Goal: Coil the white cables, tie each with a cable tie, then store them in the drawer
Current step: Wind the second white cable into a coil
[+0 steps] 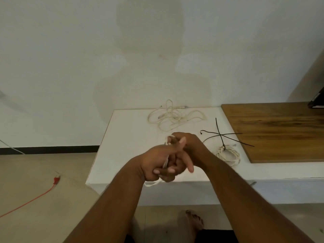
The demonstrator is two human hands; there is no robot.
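three white cables, one tied, one in your hands

head view: both of your hands met above the front part of the white cabinet top (126, 151). your left hand (156, 165) gripped the held cable (165, 162), fingers curled round its gathered strands, likely so the turns could not spring apart. a short tail hung below that fist. your right hand (192, 148) crossed over it, fingers curled at the top loop and apparently pinching it to lay the next turn, with one finger pointing down. neither hand was spread. by the look of it you were mid-coil, with this one not yet tied.

cables, counted: three. the held cable was up off the surface between your hands. the loose cable (172, 118) lay tangled at the back of the top, near the wall and well apart from your hands. the tied coil (228, 155) sat to your right, just beside the wooden board (280, 134).

ties, counted: three, as far as could be told. one black tie (223, 147) cinched the tied coil. two spare ties (221, 135) lay crossed just behind it, near your right hand, probably for the two cables left.

no drawer showed plainly. one red cord (56, 179) lay on the floor at your left.
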